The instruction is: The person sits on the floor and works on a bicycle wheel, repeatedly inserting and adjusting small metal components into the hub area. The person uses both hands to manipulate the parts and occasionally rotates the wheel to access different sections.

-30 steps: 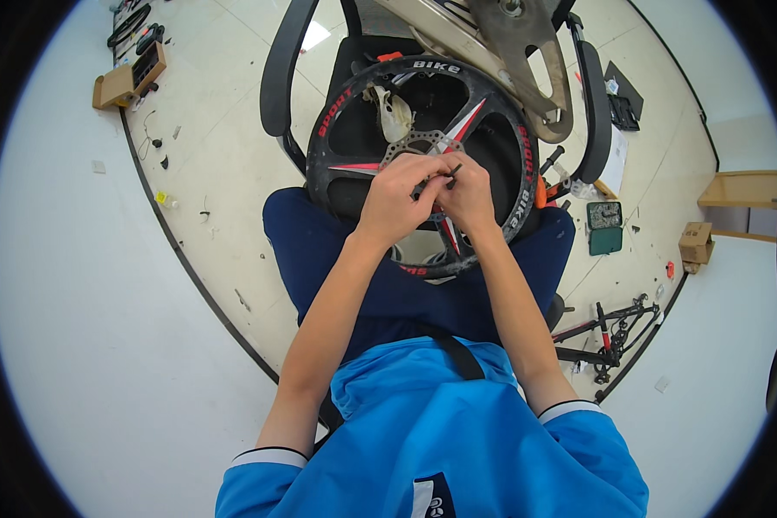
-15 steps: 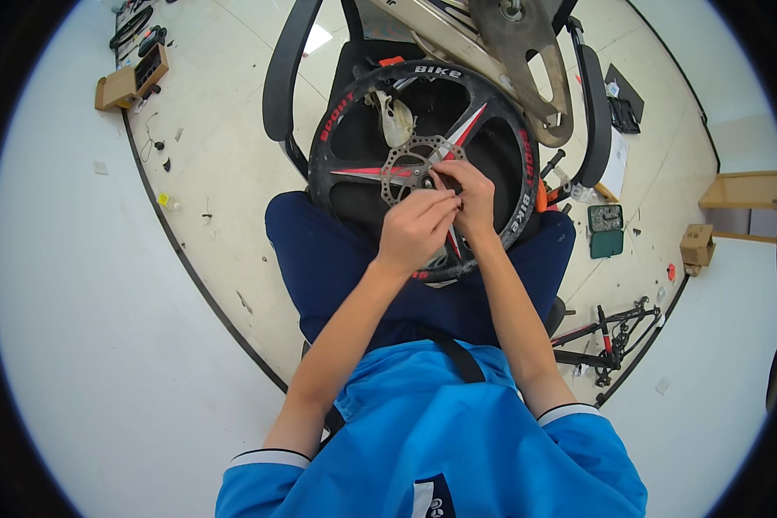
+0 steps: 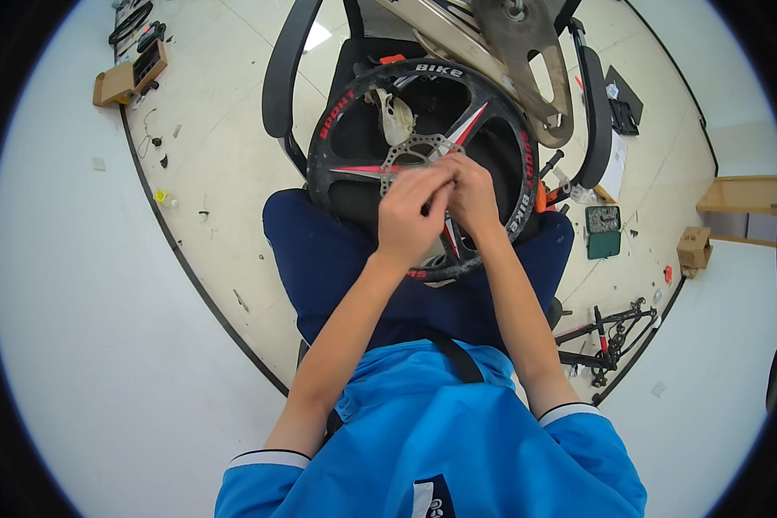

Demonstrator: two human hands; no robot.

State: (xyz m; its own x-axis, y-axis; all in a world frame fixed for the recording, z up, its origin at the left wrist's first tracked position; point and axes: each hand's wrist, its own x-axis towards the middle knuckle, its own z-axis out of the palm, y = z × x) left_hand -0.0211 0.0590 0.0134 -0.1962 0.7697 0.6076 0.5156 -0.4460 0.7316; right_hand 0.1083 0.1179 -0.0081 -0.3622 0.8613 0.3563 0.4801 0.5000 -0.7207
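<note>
A black bicycle wheel (image 3: 321, 164) with red and white spokes lies across my lap and the chair seat. At its hub a silver disc brake rotor (image 3: 397, 154) shows, its near right part covered by my hands. My left hand (image 3: 413, 216) is bent over the hub, its fingers curled in against my right hand and slightly blurred. My right hand (image 3: 475, 197) is closed beside it, fingertips together over the hub. Whatever is pinched between the hands is hidden. A crumpled pale piece of plastic or cloth (image 3: 397, 123) lies in the wheel just beyond the rotor.
Chair armrests (image 3: 282, 82) flank the wheel. A large bronze-grey bicycle part (image 3: 548, 112) overhangs its far right. On the floor right are an orange-handled tool (image 3: 541, 197), an open green case (image 3: 604, 244) and a black bicycle frame (image 3: 609, 341). An open cardboard box (image 3: 114, 88) stands far left.
My left hand has rolled forward and right over my right hand, covering the hub and the fingertips. The wheel and rotor stay in place.
</note>
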